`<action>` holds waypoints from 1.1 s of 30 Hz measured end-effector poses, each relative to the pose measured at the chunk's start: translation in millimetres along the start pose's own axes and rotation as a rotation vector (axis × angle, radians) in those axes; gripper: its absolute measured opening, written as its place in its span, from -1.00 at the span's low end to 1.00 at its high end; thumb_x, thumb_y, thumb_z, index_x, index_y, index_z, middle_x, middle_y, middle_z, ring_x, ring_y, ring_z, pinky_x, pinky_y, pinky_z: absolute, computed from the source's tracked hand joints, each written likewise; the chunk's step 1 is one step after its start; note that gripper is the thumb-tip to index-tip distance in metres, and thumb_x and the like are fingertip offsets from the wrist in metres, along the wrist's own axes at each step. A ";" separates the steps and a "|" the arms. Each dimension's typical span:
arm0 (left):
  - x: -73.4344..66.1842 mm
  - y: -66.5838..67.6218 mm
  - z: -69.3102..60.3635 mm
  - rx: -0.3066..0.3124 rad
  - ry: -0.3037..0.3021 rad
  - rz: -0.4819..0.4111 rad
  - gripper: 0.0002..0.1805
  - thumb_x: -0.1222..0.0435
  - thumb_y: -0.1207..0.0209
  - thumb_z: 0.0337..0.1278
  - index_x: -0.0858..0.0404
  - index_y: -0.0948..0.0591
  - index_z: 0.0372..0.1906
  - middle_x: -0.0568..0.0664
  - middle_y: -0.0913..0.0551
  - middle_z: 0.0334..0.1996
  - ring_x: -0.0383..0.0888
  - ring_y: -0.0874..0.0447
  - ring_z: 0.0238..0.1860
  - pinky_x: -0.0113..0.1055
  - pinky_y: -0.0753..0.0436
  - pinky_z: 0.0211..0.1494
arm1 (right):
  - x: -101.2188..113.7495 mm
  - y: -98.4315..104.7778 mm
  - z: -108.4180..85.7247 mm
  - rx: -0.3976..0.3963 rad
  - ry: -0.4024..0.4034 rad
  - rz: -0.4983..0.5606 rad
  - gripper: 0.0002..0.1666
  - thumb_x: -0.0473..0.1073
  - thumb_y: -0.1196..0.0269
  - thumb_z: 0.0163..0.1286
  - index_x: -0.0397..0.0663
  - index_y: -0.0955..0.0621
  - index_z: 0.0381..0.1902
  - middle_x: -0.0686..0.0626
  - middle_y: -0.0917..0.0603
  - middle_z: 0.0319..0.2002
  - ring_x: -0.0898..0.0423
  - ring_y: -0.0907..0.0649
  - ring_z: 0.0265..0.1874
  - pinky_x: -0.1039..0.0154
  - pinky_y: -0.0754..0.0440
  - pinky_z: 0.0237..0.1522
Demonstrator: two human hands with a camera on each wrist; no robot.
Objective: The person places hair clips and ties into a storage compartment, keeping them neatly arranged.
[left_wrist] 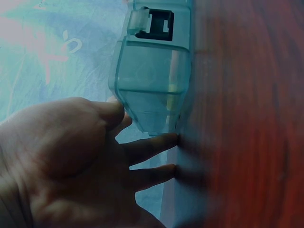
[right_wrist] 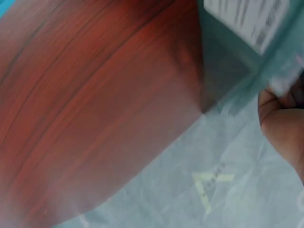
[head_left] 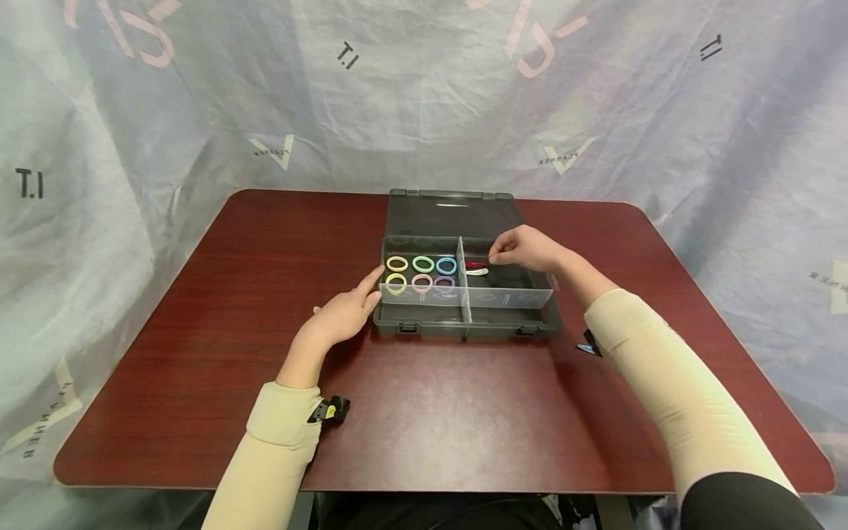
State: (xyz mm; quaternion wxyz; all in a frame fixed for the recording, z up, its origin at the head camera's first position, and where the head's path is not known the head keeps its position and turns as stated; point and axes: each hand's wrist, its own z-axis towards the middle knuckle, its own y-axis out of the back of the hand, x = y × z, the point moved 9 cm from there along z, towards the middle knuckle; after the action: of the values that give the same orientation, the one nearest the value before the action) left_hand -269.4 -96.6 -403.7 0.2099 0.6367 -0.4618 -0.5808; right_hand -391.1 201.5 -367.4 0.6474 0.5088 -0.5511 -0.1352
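A dark translucent organizer box [head_left: 424, 328] stands with its lid raised, a clear tray wall across it. Its left compartment holds several pastel rings [head_left: 422, 263] in two rows. In the right compartment, a red hair clip [head_left: 475, 264] and a white hair clip [head_left: 477, 272] lie beside the divider [head_left: 461, 265]. My left hand [head_left: 341, 315] rests its extended fingers against the box's left side. Over the right compartment, close to the clips, is my right hand [head_left: 526, 248] with thumb and fingers bent together. Whatever lies between those fingertips is hidden.
A small light-blue clip-like piece [head_left: 586, 348] lies on the brown table [head_left: 265, 243], right of the box and partly under the right wrist. Behind the table hangs a pale printed sheet [head_left: 424, 96]. The raised lid [head_left: 453, 213] leans at the box's back.
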 end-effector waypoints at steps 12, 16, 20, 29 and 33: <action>6.2 11.6 -2.5 0.011 -0.019 0.008 -0.34 0.06 0.28 0.68 -0.08 0.22 0.66 0.29 -0.34 0.44 0.35 -0.31 0.41 0.68 0.09 0.19 | -52.0 58.6 -102.5 -0.133 -0.124 -0.032 -0.75 -0.02 -0.35 0.44 -0.07 -0.75 -0.10 -0.05 -0.69 -0.39 0.07 -0.48 -0.41 0.17 -0.42 -0.30; 11.5 16.0 -3.0 0.007 -0.013 0.004 -0.34 0.06 0.28 0.68 -0.07 0.23 0.66 0.30 -0.29 0.47 0.36 -0.27 0.42 0.67 0.11 0.19 | -76.8 57.8 -130.4 -0.093 -0.164 -0.067 -0.76 -0.05 -0.36 0.43 -0.11 -0.75 -0.14 -0.03 -0.72 -0.33 0.11 -0.54 -0.35 0.20 -0.47 -0.27; 15.3 17.8 -2.7 0.009 -0.012 0.005 -0.33 0.05 0.28 0.68 -0.07 0.23 0.66 0.32 -0.27 0.47 0.37 -0.26 0.42 0.67 0.10 0.20 | -98.3 45.6 -153.6 -0.021 -0.193 -0.080 -0.77 -0.06 -0.37 0.41 -0.13 -0.74 -0.21 -0.03 -0.74 -0.29 0.13 -0.58 -0.32 0.21 -0.52 -0.26; 22.6 19.7 -1.3 0.014 0.005 0.009 -0.33 0.04 0.30 0.68 -0.09 0.26 0.66 0.32 -0.27 0.47 0.38 -0.25 0.43 0.67 0.10 0.20 | -124.0 14.0 -187.3 0.098 -0.269 -0.027 -0.78 -0.05 -0.45 0.30 -0.09 -0.74 -0.38 0.05 -0.70 -0.40 0.19 -0.50 -0.40 0.28 -0.46 -0.32; 22.8 19.6 -0.9 0.014 0.001 0.009 -0.33 0.04 0.30 0.68 -0.08 0.25 0.66 0.33 -0.28 0.47 0.38 -0.26 0.42 0.67 0.09 0.20 | -125.3 4.9 -191.5 0.114 -0.282 0.007 -0.76 -0.06 -0.47 0.28 -0.11 -0.73 -0.43 0.04 -0.69 -0.46 0.19 -0.51 -0.43 0.30 -0.46 -0.33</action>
State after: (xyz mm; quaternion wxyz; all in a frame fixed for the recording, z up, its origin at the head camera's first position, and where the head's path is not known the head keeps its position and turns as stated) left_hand -277.6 -125.4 -400.1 0.2082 0.6361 -0.4689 -0.5763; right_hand -274.6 393.5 -411.6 0.5342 0.5190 -0.6449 -0.1715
